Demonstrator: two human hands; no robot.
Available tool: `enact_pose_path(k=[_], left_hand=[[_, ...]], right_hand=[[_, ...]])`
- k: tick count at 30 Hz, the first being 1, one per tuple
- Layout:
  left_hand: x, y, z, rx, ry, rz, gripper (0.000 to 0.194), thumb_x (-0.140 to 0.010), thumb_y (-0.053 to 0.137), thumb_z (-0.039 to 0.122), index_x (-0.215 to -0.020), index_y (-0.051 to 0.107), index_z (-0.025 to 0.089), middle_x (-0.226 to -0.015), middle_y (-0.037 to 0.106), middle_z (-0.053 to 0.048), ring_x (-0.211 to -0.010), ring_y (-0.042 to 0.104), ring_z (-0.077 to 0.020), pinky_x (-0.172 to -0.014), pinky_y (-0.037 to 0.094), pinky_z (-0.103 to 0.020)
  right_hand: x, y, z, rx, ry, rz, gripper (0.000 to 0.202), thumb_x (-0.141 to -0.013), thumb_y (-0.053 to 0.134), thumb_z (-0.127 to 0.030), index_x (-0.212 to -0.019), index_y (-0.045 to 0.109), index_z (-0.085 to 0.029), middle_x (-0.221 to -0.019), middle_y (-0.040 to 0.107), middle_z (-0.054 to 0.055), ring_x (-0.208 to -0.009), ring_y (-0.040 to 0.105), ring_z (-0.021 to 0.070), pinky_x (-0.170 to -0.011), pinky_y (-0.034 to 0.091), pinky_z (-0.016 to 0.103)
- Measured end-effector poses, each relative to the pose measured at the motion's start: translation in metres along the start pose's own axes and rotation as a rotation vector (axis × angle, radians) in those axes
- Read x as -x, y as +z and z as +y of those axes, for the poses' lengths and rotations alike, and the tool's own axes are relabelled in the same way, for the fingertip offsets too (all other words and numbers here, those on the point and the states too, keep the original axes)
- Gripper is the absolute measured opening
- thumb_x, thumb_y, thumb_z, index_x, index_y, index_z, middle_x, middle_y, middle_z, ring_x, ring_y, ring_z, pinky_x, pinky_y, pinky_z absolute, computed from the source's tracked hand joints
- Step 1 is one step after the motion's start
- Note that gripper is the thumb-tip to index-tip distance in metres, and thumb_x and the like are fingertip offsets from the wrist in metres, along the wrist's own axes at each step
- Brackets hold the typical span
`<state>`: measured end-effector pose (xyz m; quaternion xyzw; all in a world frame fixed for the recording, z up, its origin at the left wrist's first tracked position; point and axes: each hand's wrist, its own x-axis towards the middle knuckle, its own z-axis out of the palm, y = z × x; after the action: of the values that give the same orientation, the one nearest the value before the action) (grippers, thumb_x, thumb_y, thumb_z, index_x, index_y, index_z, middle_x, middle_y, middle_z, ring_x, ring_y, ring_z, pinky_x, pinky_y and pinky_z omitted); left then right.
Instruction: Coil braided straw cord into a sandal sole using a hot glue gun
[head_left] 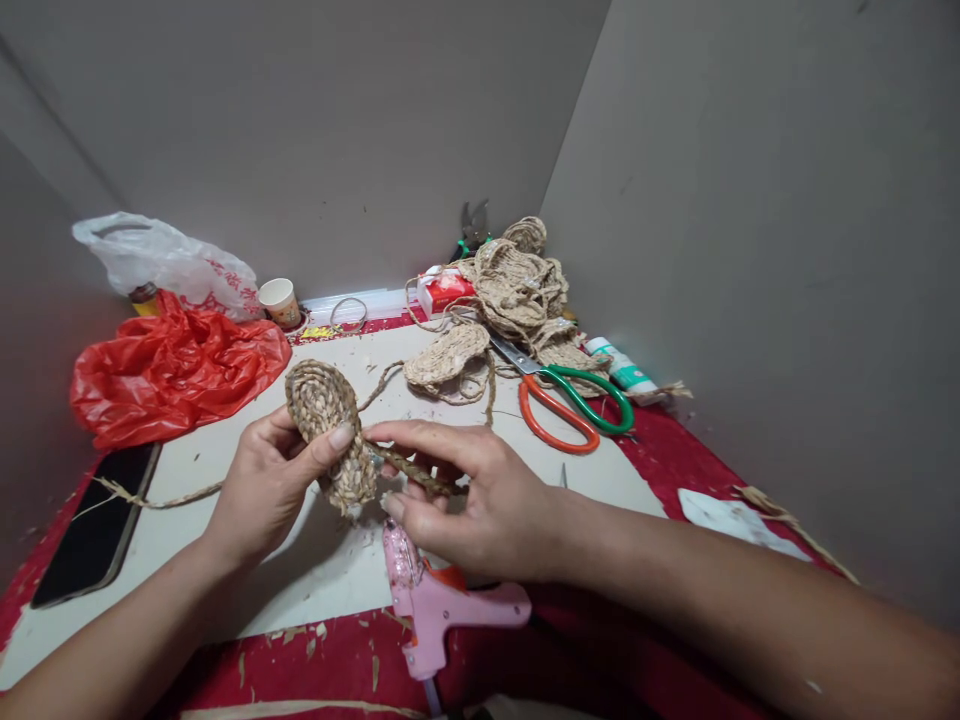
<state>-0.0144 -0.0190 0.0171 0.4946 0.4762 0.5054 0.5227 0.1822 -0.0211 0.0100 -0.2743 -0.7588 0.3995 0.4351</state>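
My left hand (266, 470) pinches a coiled straw sole (324, 405), an oval of braided cord held tilted above the white board. Its thumb lies across the front face, while the other fingers are behind and partly hidden. My right hand (480, 490) closes on a braided straw cord (409, 468) that runs from the edge of the sole into the fingers. Just below the right hand lies a pink glue gun (439, 610), its nozzle end near the fingertips. Beyond the hands rests another oval straw piece (448, 358) with loose cord around it.
Scissors (562, 395) with one red and one green handle lie right of centre, beside a pile of straw pieces (517, 285). At left are a phone (94, 520), a red plastic bag (180, 370) and a paper cup (279, 300). Grey walls stand behind and at right.
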Motion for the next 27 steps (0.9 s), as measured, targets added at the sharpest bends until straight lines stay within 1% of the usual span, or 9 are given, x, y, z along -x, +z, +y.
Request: enact_pose_path(k=[3,7,9,12,15,18,22,24,27], left_hand=[[0.001,0.006,0.000,0.056,-0.013,0.039,0.015,-0.071,0.079,0.026,-0.080,0.071,0.017,-0.077,0.072,-0.001,-0.066,0.063,-0.0142,-0.065,0.052,-0.025],[0.004,0.018,-0.004,0.132,-0.026,0.131,0.018,-0.070,0.080,0.025,-0.084,0.069,0.018,-0.076,0.071,0.000,-0.067,0.063,-0.0127,-0.066,0.052,-0.024],[0.006,0.024,-0.008,0.170,-0.020,0.162,0.020,-0.071,0.079,0.025,-0.087,0.069,0.017,-0.080,0.071,0.000,-0.071,0.063,-0.0123,-0.070,0.053,-0.023],[0.009,0.030,-0.011,0.199,-0.027,0.185,0.022,-0.071,0.079,0.026,-0.089,0.069,0.016,-0.083,0.072,-0.002,-0.073,0.064,-0.0124,-0.071,0.053,-0.023],[0.011,0.032,-0.011,0.199,-0.041,0.177,0.022,-0.073,0.078,0.026,-0.090,0.069,0.015,-0.085,0.072,-0.003,-0.074,0.065,-0.0133,-0.071,0.053,-0.025],[0.011,0.030,-0.009,0.223,-0.056,0.098,0.019,-0.076,0.076,0.026,-0.091,0.068,0.015,-0.085,0.071,-0.002,-0.076,0.065,-0.0135,-0.074,0.053,-0.026],[0.007,0.019,-0.008,0.205,-0.063,-0.075,0.018,-0.080,0.072,0.024,-0.096,0.067,0.016,-0.090,0.071,-0.003,-0.081,0.065,-0.0143,-0.079,0.052,-0.026],[0.002,0.010,-0.009,0.197,-0.060,-0.197,0.027,-0.079,0.073,0.025,-0.104,0.066,0.017,-0.098,0.071,-0.005,-0.088,0.066,-0.0170,-0.082,0.052,-0.029],[-0.005,-0.001,-0.009,0.219,-0.064,-0.364,0.048,-0.072,0.078,0.024,-0.117,0.062,0.019,-0.107,0.070,-0.007,-0.096,0.066,-0.0212,-0.087,0.052,-0.032]], right_hand=[[0.002,0.003,0.005,0.155,-0.087,0.021,0.053,-0.073,0.065,-0.020,-0.124,0.056,-0.010,-0.093,0.066,0.007,-0.059,0.052,0.0092,-0.055,0.048,0.021],[0.004,0.010,0.014,0.403,-0.117,-0.021,0.067,-0.074,0.072,-0.032,-0.131,0.043,-0.011,-0.111,0.063,0.013,-0.070,0.059,0.0151,-0.064,0.053,0.030],[0.005,0.013,0.018,0.484,-0.137,-0.002,0.066,-0.077,0.070,-0.033,-0.131,0.038,-0.013,-0.115,0.062,0.015,-0.079,0.062,0.0187,-0.069,0.055,0.033],[0.006,0.016,0.022,0.554,-0.188,0.058,0.057,-0.082,0.066,-0.029,-0.128,0.037,-0.013,-0.114,0.062,0.016,-0.092,0.064,0.0238,-0.074,0.056,0.037],[0.005,0.016,0.022,0.559,-0.225,0.089,0.054,-0.081,0.064,-0.025,-0.127,0.037,-0.013,-0.112,0.063,0.016,-0.096,0.065,0.0258,-0.075,0.057,0.037],[0.004,0.014,0.021,0.509,-0.199,0.097,0.055,-0.077,0.064,-0.020,-0.125,0.037,-0.013,-0.110,0.064,0.015,-0.092,0.066,0.0251,-0.072,0.056,0.036],[0.002,0.010,0.018,0.356,-0.124,0.082,0.056,-0.074,0.065,-0.016,-0.123,0.039,-0.017,-0.109,0.065,0.011,-0.087,0.068,0.0221,-0.069,0.055,0.033],[0.002,0.008,0.016,0.263,-0.105,0.081,0.057,-0.073,0.065,-0.015,-0.123,0.039,-0.019,-0.115,0.064,0.011,-0.090,0.067,0.0211,-0.073,0.055,0.032],[0.000,0.006,0.010,0.089,-0.087,0.087,0.056,-0.072,0.065,-0.012,-0.122,0.040,-0.021,-0.126,0.059,0.011,-0.102,0.065,0.0206,-0.084,0.053,0.032]])
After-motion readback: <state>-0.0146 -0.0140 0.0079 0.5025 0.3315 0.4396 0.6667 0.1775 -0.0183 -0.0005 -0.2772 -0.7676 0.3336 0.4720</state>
